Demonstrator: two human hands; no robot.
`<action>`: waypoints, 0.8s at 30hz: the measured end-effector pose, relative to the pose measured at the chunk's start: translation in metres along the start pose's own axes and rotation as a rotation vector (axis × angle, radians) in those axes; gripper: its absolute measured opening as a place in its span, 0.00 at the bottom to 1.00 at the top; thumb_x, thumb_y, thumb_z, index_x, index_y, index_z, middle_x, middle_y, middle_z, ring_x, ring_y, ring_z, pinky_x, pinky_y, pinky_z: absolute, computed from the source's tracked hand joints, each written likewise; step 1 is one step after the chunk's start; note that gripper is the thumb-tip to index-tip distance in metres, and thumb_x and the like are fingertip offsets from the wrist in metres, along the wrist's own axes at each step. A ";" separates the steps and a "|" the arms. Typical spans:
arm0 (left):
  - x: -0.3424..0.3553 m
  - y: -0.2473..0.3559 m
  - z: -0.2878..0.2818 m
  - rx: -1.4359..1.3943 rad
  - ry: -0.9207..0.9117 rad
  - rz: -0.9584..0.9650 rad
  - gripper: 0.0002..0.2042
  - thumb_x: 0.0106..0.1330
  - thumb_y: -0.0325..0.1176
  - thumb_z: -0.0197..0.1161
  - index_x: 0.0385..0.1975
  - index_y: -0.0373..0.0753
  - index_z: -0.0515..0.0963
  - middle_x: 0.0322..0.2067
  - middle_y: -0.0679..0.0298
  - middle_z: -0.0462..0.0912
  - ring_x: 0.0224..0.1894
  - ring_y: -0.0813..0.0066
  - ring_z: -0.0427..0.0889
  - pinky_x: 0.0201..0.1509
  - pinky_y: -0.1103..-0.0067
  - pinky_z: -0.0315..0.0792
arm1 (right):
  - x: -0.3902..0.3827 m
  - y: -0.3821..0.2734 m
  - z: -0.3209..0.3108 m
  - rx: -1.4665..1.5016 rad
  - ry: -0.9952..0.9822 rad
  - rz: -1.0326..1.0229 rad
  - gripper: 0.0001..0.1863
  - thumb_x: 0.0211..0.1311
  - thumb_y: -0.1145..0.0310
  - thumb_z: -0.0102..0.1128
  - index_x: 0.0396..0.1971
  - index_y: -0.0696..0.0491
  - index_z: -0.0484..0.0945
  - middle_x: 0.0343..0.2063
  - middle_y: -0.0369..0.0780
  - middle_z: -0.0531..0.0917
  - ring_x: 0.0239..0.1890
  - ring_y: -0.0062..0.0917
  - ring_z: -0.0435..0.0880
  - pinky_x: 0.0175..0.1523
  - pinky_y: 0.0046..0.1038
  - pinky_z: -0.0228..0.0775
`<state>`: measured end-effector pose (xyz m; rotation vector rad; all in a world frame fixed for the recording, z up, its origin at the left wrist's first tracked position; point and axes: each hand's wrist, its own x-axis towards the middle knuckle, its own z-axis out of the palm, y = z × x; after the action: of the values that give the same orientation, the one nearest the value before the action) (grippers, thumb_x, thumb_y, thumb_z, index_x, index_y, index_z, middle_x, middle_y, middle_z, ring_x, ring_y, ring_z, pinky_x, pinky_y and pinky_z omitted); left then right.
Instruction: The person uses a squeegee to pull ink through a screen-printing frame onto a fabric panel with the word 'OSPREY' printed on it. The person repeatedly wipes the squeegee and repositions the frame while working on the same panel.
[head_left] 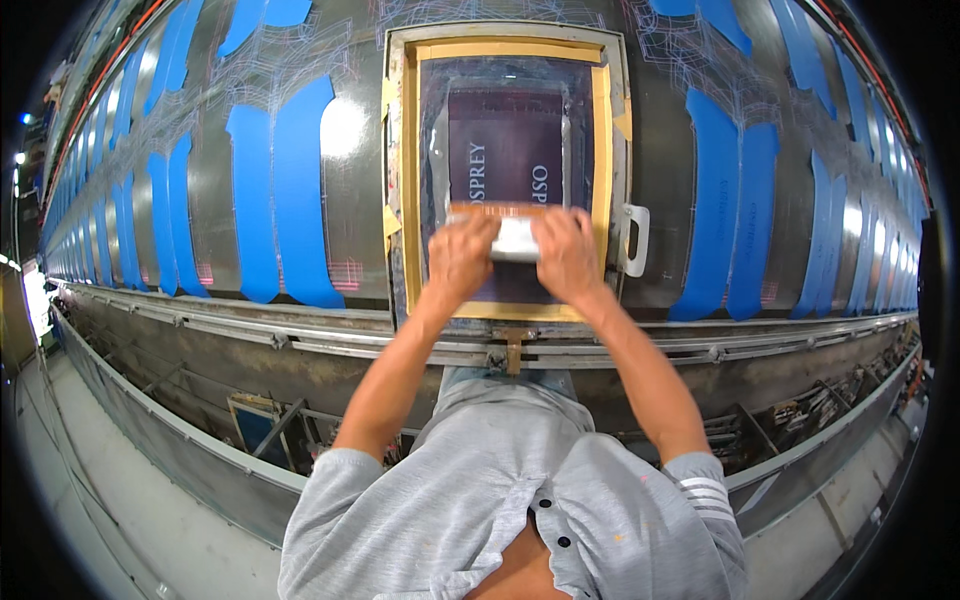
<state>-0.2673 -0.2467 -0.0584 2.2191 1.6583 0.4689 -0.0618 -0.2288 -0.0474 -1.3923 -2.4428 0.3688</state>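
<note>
Both hands on squeegee (515, 235), across the lower-mid part of the screen (505, 150) in a wood frame (408, 180). L hand (460, 255) clenched on squeegee's left end, R hand (568, 255) clenched on its right end, knuckles up, thumbs toward the body. White handle shows between the hands; blade edge prob. on the mesh, can't tell for sure, fingers hide it. Frame sits flat on the long table (350, 200), its near edge at the rail (300, 335) w/ a bracket (513, 345) centred below. White handle (634, 240) sticks out on frame's right side. Blue fabric pieces (280, 190) lie in rows to the left and right of the frame, well apart from the hands.

To do the stroke well, as I judge it: keep even pressure from both hands so the blade stays level, no tilt to one end. Hold one steady angle, pull straight toward the body, parallel to frame sides. Don't stop mid-design, that risks a streak. Keep the blade inside the taped border, clear of the wood. Arms are near full stretch, so lean from the torso rather than the wrists. Frame should stay seated at the bracket; any shift smears the print.
</note>
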 end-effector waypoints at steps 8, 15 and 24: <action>-0.009 0.027 -0.012 -0.043 -0.236 -0.073 0.19 0.49 0.24 0.68 0.41 0.51 0.91 0.35 0.58 0.90 0.34 0.59 0.89 0.40 0.66 0.83 | -0.035 0.004 -0.028 0.013 -0.220 0.040 0.09 0.52 0.72 0.59 0.32 0.53 0.86 0.33 0.39 0.86 0.49 0.32 0.79 0.56 0.45 0.63; 0.200 -0.062 -0.034 0.151 -0.074 -0.036 0.14 0.55 0.31 0.68 0.39 0.57 0.91 0.30 0.56 0.89 0.32 0.53 0.89 0.37 0.61 0.82 | 0.177 0.094 -0.013 -0.120 -0.115 0.052 0.09 0.54 0.73 0.59 0.34 0.49 0.85 0.35 0.39 0.85 0.48 0.37 0.80 0.52 0.44 0.70; -0.050 0.010 0.018 -0.031 0.047 0.020 0.20 0.45 0.19 0.65 0.41 0.42 0.83 0.41 0.62 0.85 0.37 0.60 0.88 0.41 0.64 0.81 | -0.049 -0.016 0.016 0.068 -0.052 0.036 0.11 0.48 0.79 0.61 0.35 0.55 0.80 0.38 0.41 0.80 0.52 0.34 0.78 0.62 0.45 0.63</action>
<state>-0.2642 -0.2988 -0.0736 2.2204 1.6424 0.5522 -0.0564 -0.2805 -0.0633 -1.4173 -2.4249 0.4972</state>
